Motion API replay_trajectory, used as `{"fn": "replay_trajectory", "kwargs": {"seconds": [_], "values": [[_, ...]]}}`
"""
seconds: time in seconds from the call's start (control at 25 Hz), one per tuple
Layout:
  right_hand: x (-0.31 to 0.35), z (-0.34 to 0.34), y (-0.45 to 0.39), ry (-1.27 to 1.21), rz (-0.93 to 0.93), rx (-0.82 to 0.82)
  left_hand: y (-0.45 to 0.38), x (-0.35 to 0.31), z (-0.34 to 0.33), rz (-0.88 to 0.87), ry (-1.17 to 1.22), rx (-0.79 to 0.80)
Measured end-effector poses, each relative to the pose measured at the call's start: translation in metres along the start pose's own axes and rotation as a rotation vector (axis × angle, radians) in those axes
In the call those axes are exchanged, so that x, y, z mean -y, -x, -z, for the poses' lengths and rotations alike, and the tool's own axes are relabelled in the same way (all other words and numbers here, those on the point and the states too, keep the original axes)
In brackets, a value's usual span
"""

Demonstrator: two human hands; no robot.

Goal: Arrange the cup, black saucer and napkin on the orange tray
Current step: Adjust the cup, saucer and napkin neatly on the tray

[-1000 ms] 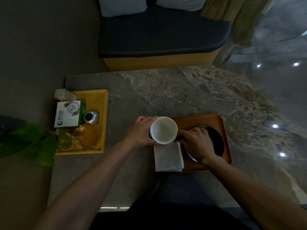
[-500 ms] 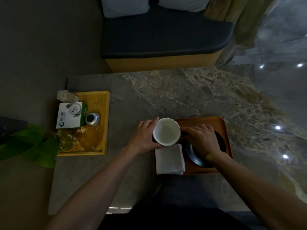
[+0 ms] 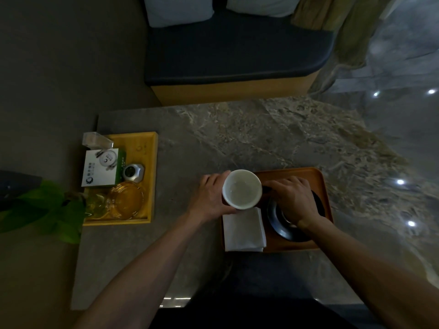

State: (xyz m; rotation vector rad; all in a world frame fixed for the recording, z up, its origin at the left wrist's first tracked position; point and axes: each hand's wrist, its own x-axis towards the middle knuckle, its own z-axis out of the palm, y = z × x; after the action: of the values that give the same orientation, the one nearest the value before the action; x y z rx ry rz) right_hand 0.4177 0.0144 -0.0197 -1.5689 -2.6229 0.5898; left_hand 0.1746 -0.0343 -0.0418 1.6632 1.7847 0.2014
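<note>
black saucer [image 3: 280, 224] apparently slid left under right hand [image 3: 293, 200]

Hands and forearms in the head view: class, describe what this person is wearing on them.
Both forearms are bare as far as the frame shows, no sleeves visible. The left hand and right hand wear no gloves. No watch, bracelet or ring is visible in the dim light.

Single head view, worn, looks steeply down and forward over marble table [image 3: 237, 138]; both forearms enter from bottom edge, close range.
</note>
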Motion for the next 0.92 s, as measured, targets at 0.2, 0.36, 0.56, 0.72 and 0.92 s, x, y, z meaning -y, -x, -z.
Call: {"fn": "replay_trajectory", "kwargs": {"seconds": [0.2, 0.36, 0.56, 0.72, 0.92], "values": [[-0.003, -0.002, -0.001, 0.013, -0.001, -0.002, -0.002, 0.0, -0.001, 0.001, -0.036, -0.002], [-0.005, -0.004, -0.004, 0.027, -0.013, -0.009, -0.003, -0.001, 0.0, 0.007, -0.033, -0.001], [-0.007, -0.006, -0.004, 0.027, -0.008, -0.025, -0.004, -0.002, 0.001, -0.013, -0.042, -0.003], [-0.007, -0.009, -0.004, 0.038, -0.016, -0.025, -0.004, -0.001, 0.0, -0.027, -0.046, -0.007], [-0.006, -0.01, -0.002, 0.034, -0.011, -0.046, -0.003, 0.0, -0.002, -0.028, -0.051, -0.021]]}}
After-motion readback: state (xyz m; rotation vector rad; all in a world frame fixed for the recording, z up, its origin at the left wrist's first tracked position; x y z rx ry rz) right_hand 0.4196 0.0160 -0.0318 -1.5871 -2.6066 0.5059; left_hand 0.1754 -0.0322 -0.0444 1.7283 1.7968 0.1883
